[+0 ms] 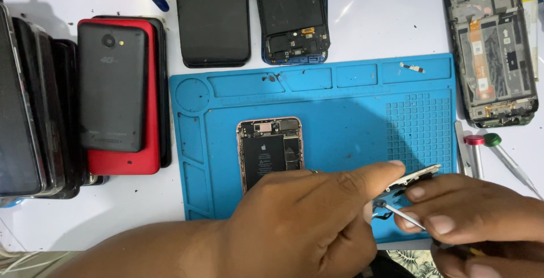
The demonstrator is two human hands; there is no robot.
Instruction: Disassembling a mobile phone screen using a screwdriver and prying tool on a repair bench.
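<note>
My left hand (309, 218) reaches across the lower part of the blue repair mat (351, 119) and pinches a thin phone part (413, 177) by its edge, index finger stretched along it. My right hand (473, 213) grips a slim metal tool (399, 213), its tip touching the underside of that part. An opened phone (270, 150) with its battery and boards showing lies on the mat, partly covered by my left hand.
Stacked phones (116, 94) lie at the left. A dark phone (213, 17) and an opened blue phone (292, 17) lie above the mat. Another opened phone (497, 48) is top right. Two screwdrivers (493, 148) sit right of the mat. A small metal piece (412, 67) rests in an upper tray.
</note>
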